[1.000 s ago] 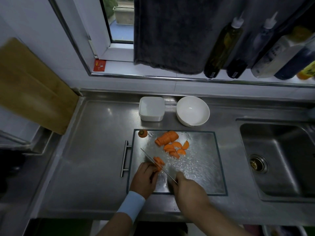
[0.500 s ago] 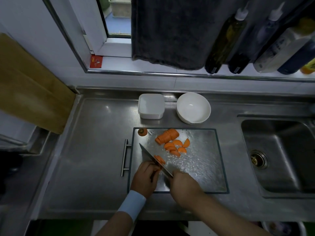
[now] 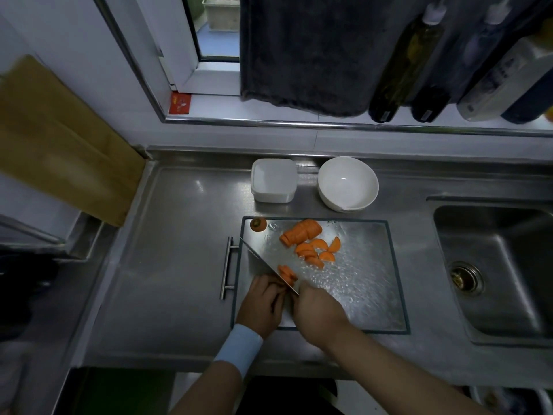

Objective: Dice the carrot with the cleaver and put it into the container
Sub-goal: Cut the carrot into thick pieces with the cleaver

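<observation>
Carrot [image 3: 300, 232] is spread in pieces over the steel table [image 3: 179, 265], on a metal cutting board [image 3: 359, 295] just short of the white container [image 3: 273, 179] behind it. The cleaver [image 3: 260, 265] slants across the board's near left corner, its handle wrapped in the right hand [image 3: 317, 313]. The left hand [image 3: 261, 307], fingers curled, seems to pin the short piece [image 3: 287, 274] at the blade. Firm, light and probably slick, the pieces look liable to roll or skid on metal, so they are likely best held flat side down, fingertips tucked back. All are bright orange: a fanned stack of slices, loose half-moons [image 3: 317, 251], then the trimmed top [image 3: 258, 224] at the far left corner.
</observation>
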Available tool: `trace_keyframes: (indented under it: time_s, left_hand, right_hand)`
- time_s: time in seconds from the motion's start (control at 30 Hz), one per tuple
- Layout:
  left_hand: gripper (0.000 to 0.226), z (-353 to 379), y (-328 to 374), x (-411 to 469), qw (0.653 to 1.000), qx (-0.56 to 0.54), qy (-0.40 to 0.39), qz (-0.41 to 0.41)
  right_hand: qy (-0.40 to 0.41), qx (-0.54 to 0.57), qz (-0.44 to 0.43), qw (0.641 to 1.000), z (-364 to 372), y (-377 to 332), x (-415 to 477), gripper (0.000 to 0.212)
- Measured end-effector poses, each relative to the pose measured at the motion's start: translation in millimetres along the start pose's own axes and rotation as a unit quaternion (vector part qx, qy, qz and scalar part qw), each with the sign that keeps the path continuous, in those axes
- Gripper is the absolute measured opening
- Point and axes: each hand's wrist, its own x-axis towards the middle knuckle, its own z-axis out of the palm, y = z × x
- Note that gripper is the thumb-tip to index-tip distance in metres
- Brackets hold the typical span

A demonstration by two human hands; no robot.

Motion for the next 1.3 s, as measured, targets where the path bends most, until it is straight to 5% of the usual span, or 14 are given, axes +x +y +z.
trace_keyframes:
  time_s: [0.3, 0.97, 1.3]
  left_hand:
    - [0.023, -1.8, 3.2, -1.2, 0.999, 0.016, 0.026, -0.014]
    - [0.01, 1.2, 1.0, -3.7, 0.998, 0.02, 0.038, -0.049]
    - [0.011, 1.0, -1.4, -6.0, 0.998, 0.003, 0.042, -0.054]
  right_hand:
    - [-0.014, 0.019, 0.063, 0.998, -16.0, 4.6, -38.6, 0.003]
    - [-0.07, -0.01, 0.073, 0.995, -26.8, -1.4, -41.8, 0.013]
    - [-0.026, 0.02, 0.025, 0.999, -2.3, -9.7, -4.8, 0.02]
